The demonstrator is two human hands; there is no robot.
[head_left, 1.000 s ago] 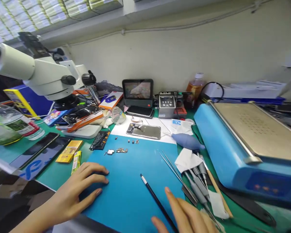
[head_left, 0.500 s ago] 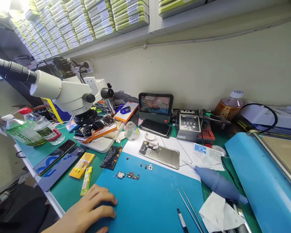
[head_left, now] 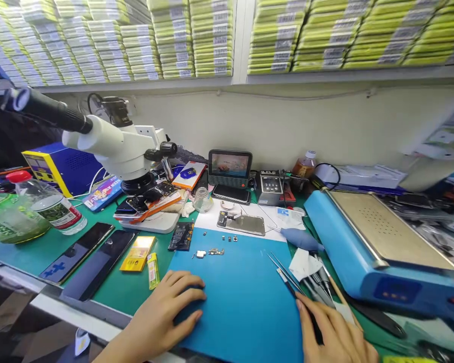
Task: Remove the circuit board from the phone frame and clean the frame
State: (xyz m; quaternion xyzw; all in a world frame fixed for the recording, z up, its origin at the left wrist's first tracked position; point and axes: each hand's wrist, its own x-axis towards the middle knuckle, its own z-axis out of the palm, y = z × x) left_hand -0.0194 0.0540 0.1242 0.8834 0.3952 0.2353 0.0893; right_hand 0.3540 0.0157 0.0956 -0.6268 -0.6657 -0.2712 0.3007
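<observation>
My left hand [head_left: 174, 307] lies palm down on the blue mat [head_left: 234, 302], fingers apart and nothing in it. At the mat's right edge, my right hand [head_left: 333, 333] has its fingers curled over a slim black-handled tool [head_left: 285, 279], whose handle shows between thumb and forefinger. Metal tweezers [head_left: 282, 265] lie alongside, their rear end partly hidden by that hand. Small phone parts sit on the mat: a board piece [head_left: 216, 251], a silvery component [head_left: 201, 254] and several tiny modules [head_left: 229, 238]. Behind them rests a phone screen [head_left: 249, 225] on white paper.
A microscope [head_left: 113, 146] stands at back left, near bottles [head_left: 56, 206] and two dark phones [head_left: 98, 264]. A battery [head_left: 181, 236] lies beside the mat. To the right are a blue air blower [head_left: 300, 238], tissue [head_left: 304, 263] and a blue heating plate [head_left: 363, 262].
The view has swung to the right. My right hand has come into view over the black-handled tool and tweezers. My left hand still rests on the mat.
</observation>
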